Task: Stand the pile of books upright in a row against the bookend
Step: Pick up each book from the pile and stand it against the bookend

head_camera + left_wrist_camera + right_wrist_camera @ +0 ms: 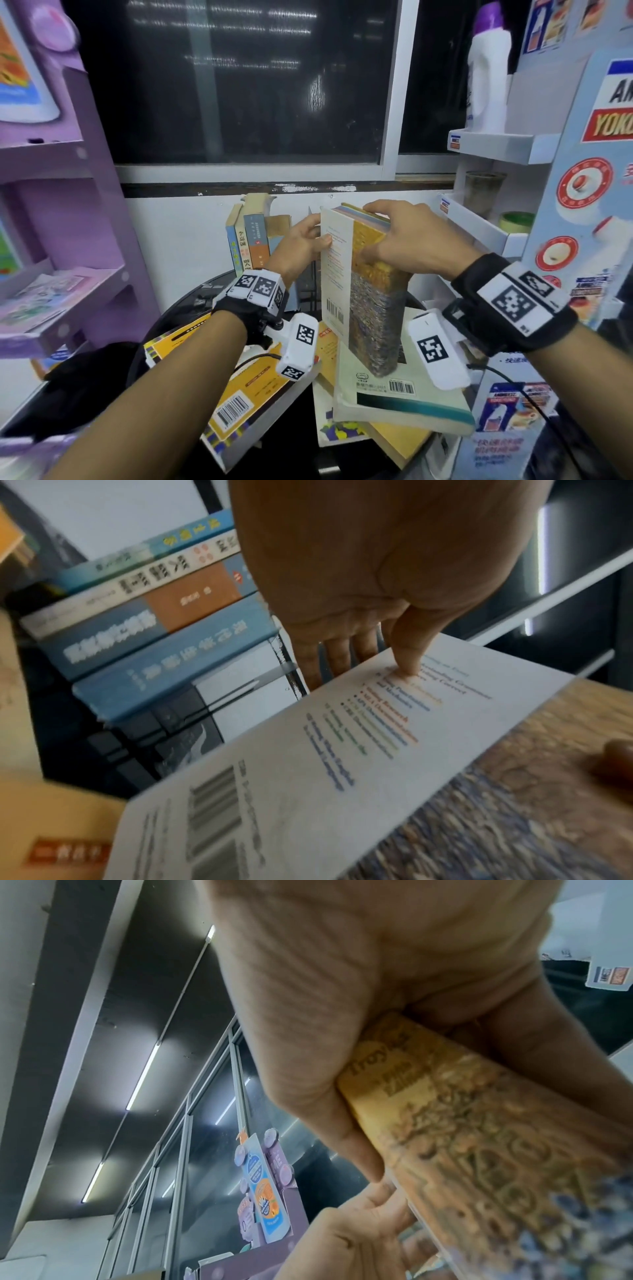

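Nearest you, the loose pile of books [394, 394] lies flat and askew on the dark tabletop [301, 445], and above it you hold one thick paperback [359, 284] upright, its bottom edge over the top book of the pile. Your right hand [411, 240] grips its spine and top edge while your left hand [301, 240] pinches the back cover, thumb on the white panel; judged by its bulk it is heavy, with soft, glossy covers that may slip, so clamp the whole block, not one cover. Farther back, the standing row of books [250, 240] waits by the wall; I cannot make out the bookend.
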